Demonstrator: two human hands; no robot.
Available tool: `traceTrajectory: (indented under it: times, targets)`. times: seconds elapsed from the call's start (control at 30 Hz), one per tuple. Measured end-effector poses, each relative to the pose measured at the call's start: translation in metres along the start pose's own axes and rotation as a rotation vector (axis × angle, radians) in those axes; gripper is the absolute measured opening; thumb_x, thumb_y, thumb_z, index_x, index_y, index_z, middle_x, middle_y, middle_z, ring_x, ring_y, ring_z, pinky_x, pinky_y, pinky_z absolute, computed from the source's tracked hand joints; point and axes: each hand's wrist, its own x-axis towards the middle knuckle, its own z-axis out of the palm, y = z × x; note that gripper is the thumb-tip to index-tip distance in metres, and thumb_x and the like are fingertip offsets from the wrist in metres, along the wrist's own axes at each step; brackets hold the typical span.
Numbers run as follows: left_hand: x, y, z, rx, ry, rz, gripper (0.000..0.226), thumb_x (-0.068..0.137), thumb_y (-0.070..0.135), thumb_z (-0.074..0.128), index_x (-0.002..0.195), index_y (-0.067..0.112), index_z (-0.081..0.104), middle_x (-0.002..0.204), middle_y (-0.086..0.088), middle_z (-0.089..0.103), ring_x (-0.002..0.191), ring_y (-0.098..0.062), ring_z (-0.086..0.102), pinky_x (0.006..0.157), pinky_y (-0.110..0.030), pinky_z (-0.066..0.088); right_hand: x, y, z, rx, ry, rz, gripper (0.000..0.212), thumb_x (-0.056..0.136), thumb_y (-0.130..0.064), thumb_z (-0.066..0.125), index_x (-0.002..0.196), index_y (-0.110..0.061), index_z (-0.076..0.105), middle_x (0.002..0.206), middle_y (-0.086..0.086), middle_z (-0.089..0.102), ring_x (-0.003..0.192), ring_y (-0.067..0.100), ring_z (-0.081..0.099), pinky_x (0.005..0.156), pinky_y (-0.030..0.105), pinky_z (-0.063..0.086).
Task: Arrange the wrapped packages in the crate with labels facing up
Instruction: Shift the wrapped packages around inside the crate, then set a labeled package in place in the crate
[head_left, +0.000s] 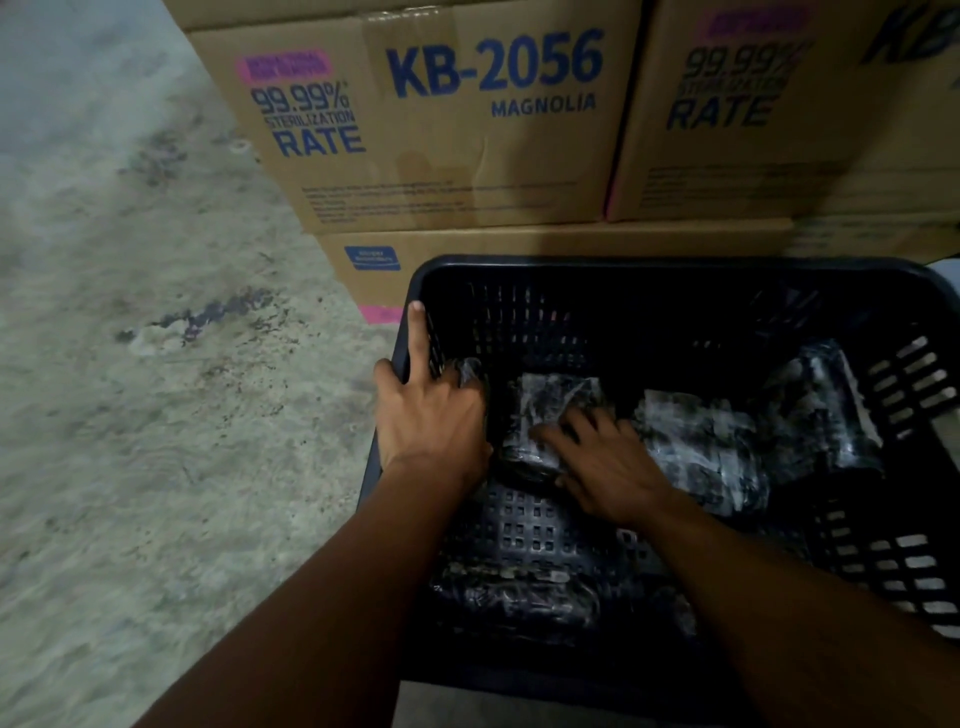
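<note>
A black slotted plastic crate (649, 270) stands on the floor and holds several dark packages in shiny clear wrap. My left hand (431, 410) rests on the crate's left rim, forefinger stretched along the edge, other fingers curled over a wrapped package at the left wall. My right hand (602, 460) lies flat, fingers spread, pressing on a wrapped package (550, 410) at the crate's middle left. Another package (701, 441) lies to its right, one (826, 395) leans at the right wall, and one (519, 587) lies near the front. No labels are readable.
Stacked cardboard boxes (441, 119) printed "KB-2056 MAGNOLIA" stand right behind the crate, with more boxes (753, 114) at the right. Stained concrete floor (156, 364) stretches to the left of the crate.
</note>
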Motion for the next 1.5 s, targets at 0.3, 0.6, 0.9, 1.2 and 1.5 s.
traceTrajectory:
  times: [0.3,0.6,0.9,1.2,1.5]
  targets:
    - [0.001,0.0,0.002,-0.006,0.023,0.009,0.069,0.09,0.053,0.056,0.153,0.031,0.036,0.153,-0.004,0.05,0.144,-0.045,-0.038,0.104,-0.06,0.023,-0.007,-0.005,-0.026,-0.009,0.131,-0.035,0.065,0.072,-0.001,0.063,0.126,-0.032,0.046,0.136,0.018,0.046,0.119,0.043,0.047,0.096,0.055,0.043]
    - [0.003,0.0,0.003,-0.013,0.005,-0.011,0.068,0.09,0.052,0.057,0.152,0.03,0.038,0.154,-0.003,0.05,0.144,-0.044,-0.04,0.103,-0.059,0.024,0.006,0.015,-0.046,0.083,0.088,0.026,0.045,0.083,-0.035,0.06,0.124,-0.028,0.042,0.148,0.011,0.037,0.128,0.037,0.04,0.097,0.053,0.045]
    - [-0.001,-0.001,-0.005,-0.031,0.016,0.026,0.078,0.079,0.066,0.055,0.149,0.032,0.043,0.157,-0.003,0.047,0.149,-0.044,-0.031,0.114,-0.071,-0.012,0.013,0.043,-0.119,0.754,0.086,0.155,0.035,0.072,-0.006,0.073,0.096,-0.024,0.054,0.086,-0.008,0.059,0.074,0.002,0.055,0.073,0.033,0.043]
    - [-0.011,0.003,-0.023,-0.86,0.03,0.111,0.109,0.066,0.074,0.072,0.156,0.035,0.026,0.156,-0.006,0.047,0.149,-0.028,0.034,0.125,-0.05,0.021,-0.02,0.063,-0.177,1.173,0.043,0.282,0.032,0.072,-0.002,0.081,0.095,-0.02,0.07,0.093,0.006,0.069,0.083,0.018,0.064,0.08,0.034,0.052]
    - [-0.022,0.015,-0.02,-1.599,-0.142,-0.017,0.071,0.079,0.023,0.085,0.141,0.016,0.05,0.127,-0.008,0.07,0.107,-0.026,0.071,0.093,-0.048,0.059,-0.028,0.047,-0.175,1.695,0.361,0.484,0.055,0.072,-0.017,0.083,0.121,-0.026,0.06,0.115,0.011,0.071,0.081,0.016,0.075,0.059,0.028,0.059]
